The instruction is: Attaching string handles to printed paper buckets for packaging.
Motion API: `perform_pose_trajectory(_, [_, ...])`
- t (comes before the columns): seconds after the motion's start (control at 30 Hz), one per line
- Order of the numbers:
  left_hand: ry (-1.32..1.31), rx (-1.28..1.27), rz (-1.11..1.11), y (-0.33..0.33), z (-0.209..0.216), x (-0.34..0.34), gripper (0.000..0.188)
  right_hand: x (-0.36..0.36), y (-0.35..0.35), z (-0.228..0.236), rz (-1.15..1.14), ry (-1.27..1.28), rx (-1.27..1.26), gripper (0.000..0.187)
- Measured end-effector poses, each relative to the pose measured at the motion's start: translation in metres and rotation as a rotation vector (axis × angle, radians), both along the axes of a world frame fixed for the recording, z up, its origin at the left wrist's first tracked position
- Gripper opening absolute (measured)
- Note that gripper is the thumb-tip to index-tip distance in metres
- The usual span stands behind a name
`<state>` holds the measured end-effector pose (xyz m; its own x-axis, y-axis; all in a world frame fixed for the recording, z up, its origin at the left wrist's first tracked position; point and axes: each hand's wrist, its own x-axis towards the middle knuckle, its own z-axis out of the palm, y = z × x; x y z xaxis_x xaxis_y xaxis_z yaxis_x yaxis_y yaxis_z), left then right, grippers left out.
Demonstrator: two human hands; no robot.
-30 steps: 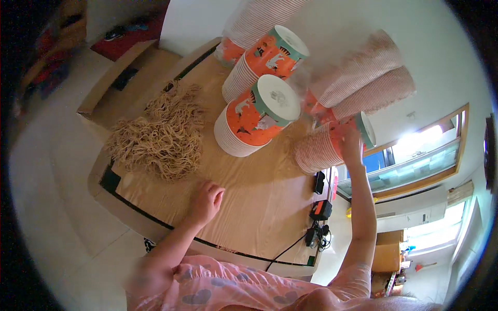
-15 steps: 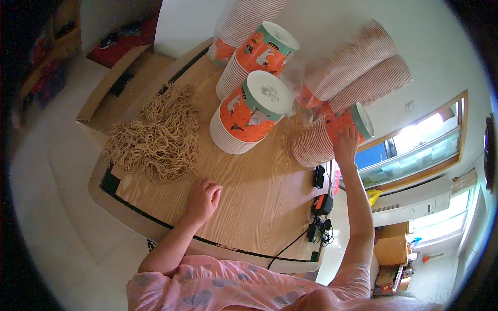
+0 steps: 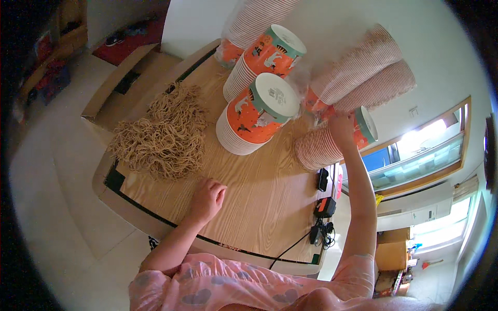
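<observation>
My right hand (image 3: 342, 130) reaches to the right side of the table and is closed on the upper part of an upside-down stack of paper cups (image 3: 315, 147). The top cup is orange with a green band; only pale rims show of those below. Some fingertips are hidden behind the hand. Near the table's front edge rests my left hand (image 3: 207, 199), loosely curled, with nothing visible in it. Beyond it lies a tangled heap of tan twine (image 3: 161, 137). Two wider stacks of orange paper tubs, one nearer (image 3: 254, 119) and one farther (image 3: 267, 57), stand upside down mid-table.
Plastic-wrapped cup stacks (image 3: 358, 67) lean at the back right, with another wrapped stack (image 3: 257, 23) at the far edge. Black adapters (image 3: 325, 207) and a coiled cable (image 3: 327, 236) lie along the table's right edge. A wooden chair (image 3: 124, 78) stands at the far left.
My right hand has shifted along the cup stack, away from the green-banded end toward the rims. My left hand stays curled on the table. The whole view has moved slightly.
</observation>
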<state>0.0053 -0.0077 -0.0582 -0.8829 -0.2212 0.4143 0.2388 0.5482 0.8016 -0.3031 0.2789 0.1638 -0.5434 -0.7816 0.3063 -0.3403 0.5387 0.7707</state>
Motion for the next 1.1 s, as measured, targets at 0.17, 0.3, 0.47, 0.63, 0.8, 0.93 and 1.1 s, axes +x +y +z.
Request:
perform_pose_trajectory(0.17, [0.000,-0.008,-0.003,-0.002,-0.003,0.002,0.008,0.042,-0.006,0.028,-0.273,-0.040,-0.093,0.028])
perform_pose_trajectory(0.3, [0.014,-0.033,-0.004,0.003,-0.003,0.000,0.008,0.061,0.047,0.067,0.030,0.220,-0.585,0.032])
perform_pose_trajectory(0.47, [0.036,0.007,-0.001,0.004,-0.010,-0.002,0.008,0.053,0.075,0.051,-0.205,-0.083,-0.717,0.029])
perform_pose_trajectory(0.63, [0.022,0.039,0.017,0.004,-0.020,-0.001,0.008,0.048,0.060,0.045,-0.202,0.028,-0.602,0.025])
perform_pose_trajectory(0.8, [-0.013,-0.002,0.022,-0.003,0.001,0.002,0.009,0.048,0.061,0.036,-0.244,0.089,-0.532,0.023])
perform_pose_trajectory(0.93, [0.006,0.051,-0.001,-0.003,0.013,-0.001,0.008,0.052,0.055,0.023,-0.244,0.142,-0.511,0.032])
perform_pose_trajectory(1.1, [-0.058,0.286,0.016,-0.006,0.011,-0.040,0.010,0.084,-0.024,-0.054,0.096,-0.179,-1.046,0.027])
